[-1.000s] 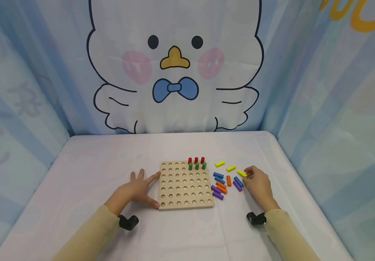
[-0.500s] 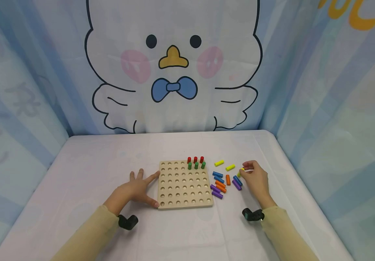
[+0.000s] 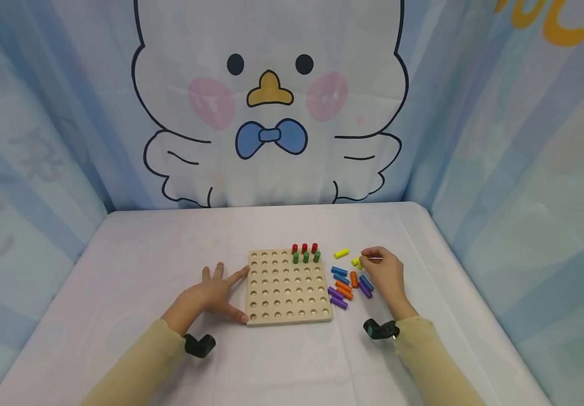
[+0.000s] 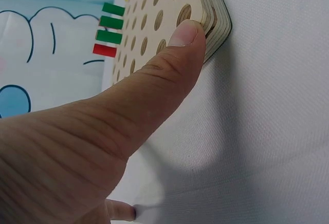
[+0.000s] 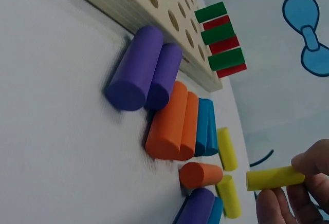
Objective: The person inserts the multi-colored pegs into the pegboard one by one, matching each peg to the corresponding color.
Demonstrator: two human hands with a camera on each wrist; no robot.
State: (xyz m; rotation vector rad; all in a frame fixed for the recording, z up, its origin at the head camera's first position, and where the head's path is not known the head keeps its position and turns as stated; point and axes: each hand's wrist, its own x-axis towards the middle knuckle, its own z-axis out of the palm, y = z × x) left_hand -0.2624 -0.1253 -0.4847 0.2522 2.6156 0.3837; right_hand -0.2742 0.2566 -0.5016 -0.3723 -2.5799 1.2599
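Observation:
A square wooden pegboard (image 3: 286, 287) with rows of round holes lies on the table. Several red pegs (image 3: 304, 247) and green pegs (image 3: 306, 257) stand upright in its far right corner. My left hand (image 3: 215, 293) is spread at the board's left side, its thumb (image 4: 175, 49) on the near corner and a fingertip at the edge farther back. My right hand (image 3: 387, 273) pinches a yellow peg (image 5: 275, 178) between thumb and fingers, above the loose pegs. Two other yellow pegs (image 5: 226, 148) lie on the cloth close by.
Right of the board lie loose blue pegs (image 3: 339, 272), orange pegs (image 3: 343, 290) and purple pegs (image 3: 338, 303), some side by side. A white cloth covers the table (image 3: 180, 237). Printed curtains (image 3: 271, 180) hang behind it and at both sides.
My right hand has picked the rightmost yellow peg off the cloth and moved left with it, over the other pegs. The left hand stays at the board.

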